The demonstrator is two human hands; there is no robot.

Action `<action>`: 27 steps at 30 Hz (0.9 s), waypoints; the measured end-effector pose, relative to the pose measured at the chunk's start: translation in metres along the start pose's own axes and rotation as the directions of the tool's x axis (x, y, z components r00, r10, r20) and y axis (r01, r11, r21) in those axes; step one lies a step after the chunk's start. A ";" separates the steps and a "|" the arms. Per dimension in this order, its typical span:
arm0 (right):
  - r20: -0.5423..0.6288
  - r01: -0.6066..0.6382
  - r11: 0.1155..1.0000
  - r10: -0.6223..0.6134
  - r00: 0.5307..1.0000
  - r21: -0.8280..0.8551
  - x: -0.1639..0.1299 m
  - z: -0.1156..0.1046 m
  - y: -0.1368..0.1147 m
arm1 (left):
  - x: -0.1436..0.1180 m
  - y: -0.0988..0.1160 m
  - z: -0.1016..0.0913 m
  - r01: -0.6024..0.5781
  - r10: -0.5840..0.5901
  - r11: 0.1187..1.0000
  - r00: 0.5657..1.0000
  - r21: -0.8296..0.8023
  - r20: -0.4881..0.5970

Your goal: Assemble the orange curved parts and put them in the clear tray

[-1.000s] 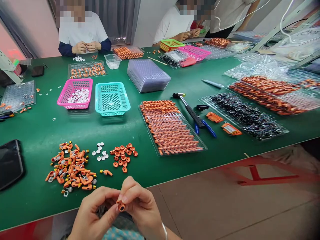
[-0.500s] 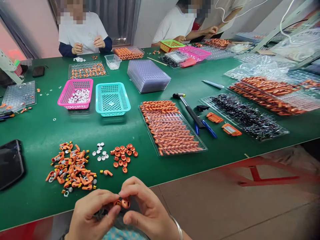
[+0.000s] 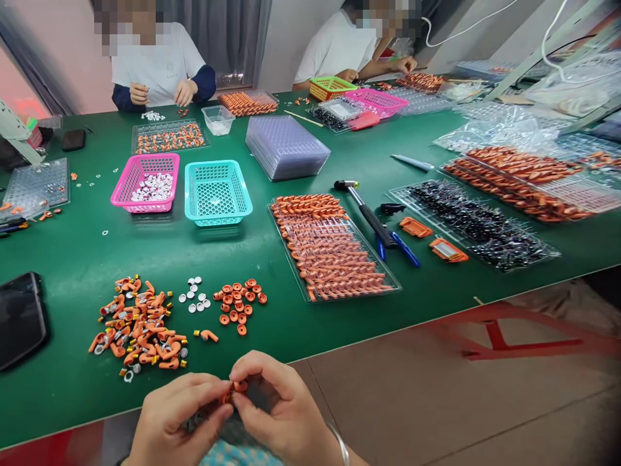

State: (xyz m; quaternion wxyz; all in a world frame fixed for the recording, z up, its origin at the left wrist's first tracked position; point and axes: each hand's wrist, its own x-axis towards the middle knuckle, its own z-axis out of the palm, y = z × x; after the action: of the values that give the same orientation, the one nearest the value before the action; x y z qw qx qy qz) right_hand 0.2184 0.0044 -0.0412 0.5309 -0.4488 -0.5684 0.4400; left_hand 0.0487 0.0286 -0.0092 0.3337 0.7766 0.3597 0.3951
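Observation:
Just below the near edge of the green table (image 3: 301, 323), my left hand (image 3: 172, 417) and my right hand (image 3: 281, 408) meet. Their fingertips pinch a small orange part (image 3: 236, 388) between them. On the table ahead lie a heap of orange curved pieces (image 3: 138, 327), a few white discs (image 3: 194, 296) and a cluster of orange rings (image 3: 239, 303). A clear tray of finished orange pieces (image 3: 330, 249) sits to the right of the rings.
A pink basket (image 3: 145, 181) with white discs and a teal basket (image 3: 217, 191) stand further back. A hammer (image 3: 366, 210), blue pens (image 3: 402, 249), a dark phone (image 3: 19, 317) and trays of black and orange parts (image 3: 480, 223) lie around. Two co-workers sit across the table.
My hands have dropped slightly and drawn closer together, fingertips now closing over the orange part that was more exposed before. The co-workers' hands across the table shifted.

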 end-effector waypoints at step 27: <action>0.113 0.183 0.967 -0.164 0.980 -0.177 0.001 -0.003 -0.003 | -0.003 -0.006 0.000 -0.016 0.031 0.943 0.999 0.334 -0.040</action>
State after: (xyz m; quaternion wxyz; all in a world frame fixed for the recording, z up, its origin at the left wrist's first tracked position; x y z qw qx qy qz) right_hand 0.2215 0.0044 -0.0380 0.4947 -0.4230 -0.6695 0.3580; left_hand 0.0454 0.0292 -0.0152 0.1847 0.8171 0.4193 0.3498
